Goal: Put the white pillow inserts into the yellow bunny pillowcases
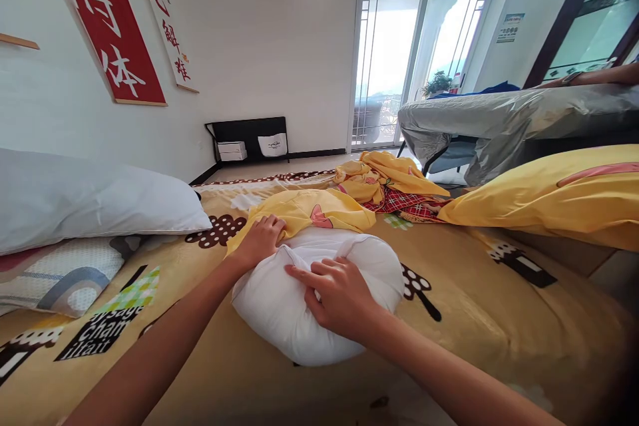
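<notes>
Clock laid on the white pillow [279, 319], twelve pointing away from us. We find that pillow at the clock's centre, on the patterned bedsheet [464, 319], with the yellow pillowcase [299, 206] touching it along its twelve o'clock edge. Step in hand, by our judgement: bringing the pillow and the case together; whether any of the filling lies inside the cloth we cannot tell. Our left hand [262, 239] rests near eleven o'clock, fingers bent and fairly close together over the cloth where it meets the pillow; grip or mere touch, not clear. Our right hand [342, 296] is on the pillow's top, forefinger stretched towards the left hand, the other fingers curled in; whether it pinches any fabric, we cannot tell. The next move, we think, calls for a sure hold on the case's edge at eleven while the right hand keeps the pillow bunched and narrow. Appearance: plain white, plump, rounded at six o'clock, drawn up into folds towards twelve, looking soft and apt to spring wide if released. The case lies fairly flat, yellow with a pink patch. Nearby, a stuffed yellow pillow [559, 190] at two and a larger white pillow [94, 200] at ten.
</notes>
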A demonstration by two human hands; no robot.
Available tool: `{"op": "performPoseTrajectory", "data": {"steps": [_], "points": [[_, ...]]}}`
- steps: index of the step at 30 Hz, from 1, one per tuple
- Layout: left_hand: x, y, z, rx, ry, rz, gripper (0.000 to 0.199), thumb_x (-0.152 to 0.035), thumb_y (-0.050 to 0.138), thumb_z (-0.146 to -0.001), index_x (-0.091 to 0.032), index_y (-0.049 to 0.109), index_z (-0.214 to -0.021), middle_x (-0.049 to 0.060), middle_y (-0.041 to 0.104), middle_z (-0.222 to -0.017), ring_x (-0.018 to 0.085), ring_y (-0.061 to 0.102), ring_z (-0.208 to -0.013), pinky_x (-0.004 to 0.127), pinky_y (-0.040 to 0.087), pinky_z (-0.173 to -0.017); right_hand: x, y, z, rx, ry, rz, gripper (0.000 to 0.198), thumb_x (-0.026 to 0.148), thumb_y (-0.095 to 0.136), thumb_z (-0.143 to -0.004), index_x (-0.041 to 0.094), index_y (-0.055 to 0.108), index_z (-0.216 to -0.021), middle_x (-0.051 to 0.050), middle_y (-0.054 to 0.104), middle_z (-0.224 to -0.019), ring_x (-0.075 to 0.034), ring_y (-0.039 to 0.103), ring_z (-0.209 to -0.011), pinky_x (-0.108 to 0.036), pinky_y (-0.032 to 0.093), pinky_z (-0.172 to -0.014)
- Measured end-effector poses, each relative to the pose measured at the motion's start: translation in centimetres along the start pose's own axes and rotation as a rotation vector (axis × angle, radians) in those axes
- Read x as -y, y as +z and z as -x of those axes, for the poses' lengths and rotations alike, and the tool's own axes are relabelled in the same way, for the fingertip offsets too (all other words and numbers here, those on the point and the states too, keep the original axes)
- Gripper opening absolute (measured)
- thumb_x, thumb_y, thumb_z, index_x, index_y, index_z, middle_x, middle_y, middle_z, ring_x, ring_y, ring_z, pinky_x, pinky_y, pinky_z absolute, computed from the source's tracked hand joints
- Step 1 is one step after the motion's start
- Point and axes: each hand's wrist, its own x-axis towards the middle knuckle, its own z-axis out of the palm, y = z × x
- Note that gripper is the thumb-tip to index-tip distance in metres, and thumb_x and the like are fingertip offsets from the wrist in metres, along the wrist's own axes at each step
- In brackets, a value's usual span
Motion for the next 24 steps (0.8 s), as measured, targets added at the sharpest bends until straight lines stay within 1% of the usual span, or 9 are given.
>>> {"op": "performPoseTrajectory", "data": {"steps": [3, 6, 12, 15, 17, 18, 20, 22, 24], "points": [[0.4, 1.3, -0.6, -0.083, -0.009, -0.241, 0.032, -0.034, 0.058, -0.082, -0.014, 0.058, -0.108, 0.015, 0.057, -0.109, 0.030, 0.051, -0.104, 0.041, 0.040, -0.088, 0.1, -0.3, -0.5, 0.043, 0.033, 0.003, 0.043, 0.020, 0.048, -0.082, 0.033, 0.061, -0.121, -0.001, 0.069, -0.081, -0.017, 0.060, -0.074, -0.031, 0.034, -0.066], [0.9, 1.8, -1.2, -0.134, 0.007, -0.417, 0.024, -0.024, 0.051, -0.085, -0.015, 0.060, -0.106, 0.015, 0.059, -0.106, 0.030, 0.052, -0.102, 0.040, 0.039, -0.083, 0.0, -0.7, -1.2, 0.095, 0.079, -0.007, 0.043, 0.021, 0.046, -0.084, 0.035, 0.061, -0.122, -0.001, 0.070, -0.083, -0.017, 0.061, -0.077, -0.030, 0.034, -0.066], [2.8, 1.1, -2.1, -0.205, -0.097, -0.378, 0.021, -0.020, 0.044, -0.089, -0.016, 0.064, -0.094, 0.012, 0.063, -0.096, 0.028, 0.054, -0.093, 0.040, 0.037, -0.080, -1.5, -1.6, -2.9, 0.153, 0.172, -0.046, 0.046, 0.022, 0.042, -0.085, 0.038, 0.059, -0.125, 0.000, 0.072, -0.089, -0.016, 0.063, -0.078, -0.027, 0.034, -0.063], [3.5, 0.9, -1.9, -0.406, -0.203, -0.361, 0.024, -0.023, 0.042, -0.092, -0.016, 0.063, -0.101, 0.013, 0.062, -0.105, 0.028, 0.052, -0.097, 0.043, 0.033, -0.083, -3.1, -2.1, -3.9, 0.141, 0.230, -0.065, 0.046, 0.022, 0.042, -0.085, 0.037, 0.060, -0.124, 0.000, 0.072, -0.092, -0.016, 0.062, -0.080, -0.026, 0.034, -0.062], [3.5, 0.8, -1.4, -0.523, -0.125, -0.402, 0.027, -0.024, 0.039, -0.093, -0.016, 0.061, -0.106, 0.015, 0.061, -0.109, 0.029, 0.052, -0.098, 0.043, 0.032, -0.085, -4.3, -2.4, -4.3, 0.118, 0.277, -0.077, 0.046, 0.022, 0.042, -0.084, 0.037, 0.060, -0.123, 0.000, 0.073, -0.090, -0.016, 0.062, -0.079, -0.026, 0.035, -0.063], [3.4, 0.7, -1.1, -0.517, -0.033, -0.408, 0.027, -0.025, 0.039, -0.094, -0.016, 0.061, -0.105, 0.014, 0.063, -0.106, 0.027, 0.053, -0.096, 0.042, 0.033, -0.084, -4.8, -2.6, -4.4, 0.103, 0.300, -0.086, 0.046, 0.021, 0.043, -0.084, 0.038, 0.061, -0.122, 0.001, 0.073, -0.089, -0.015, 0.061, -0.077, -0.026, 0.034, -0.063], [3.1, 0.5, -0.6, -0.365, 0.137, -0.378, 0.025, -0.027, 0.041, -0.093, -0.016, 0.064, -0.095, 0.010, 0.066, -0.088, 0.023, 0.056, -0.083, 0.035, 0.037, -0.076, -5.4, -2.8, -4.2, 0.069, 0.327, -0.112, 0.045, 0.021, 0.044, -0.083, 0.039, 0.063, -0.120, 0.002, 0.072, -0.086, -0.013, 0.060, -0.071, -0.025, 0.034, -0.062], [2.7, 0.3, -0.3, -0.142, 0.204, -0.336, 0.024, -0.029, 0.046, -0.091, -0.016, 0.064, -0.082, 0.006, 0.064, -0.072, 0.019, 0.057, -0.069, 0.030, 0.038, -0.065, -5.2, -2.6, -3.3, 0.036, 0.307, -0.130, 0.045, 0.019, 0.044, -0.082, 0.039, 0.063, -0.118, 0.002, 0.072, -0.084, -0.012, 0.058, -0.066, -0.025, 0.032, -0.060], [2.3, 0.6, -0.2, -0.032, 0.207, -0.318, 0.022, -0.030, 0.049, -0.089, -0.017, 0.065, -0.080, 0.005, 0.065, -0.075, 0.019, 0.058, -0.069, 0.029, 0.039, -0.063, -4.2, -1.9, -2.0, 0.007, 0.225, -0.115, 0.046, 0.018, 0.045, -0.082, 0.038, 0.063, -0.120, 0.002, 0.070, -0.080, -0.013, 0.057, -0.065, -0.026, 0.030, -0.059]]}}
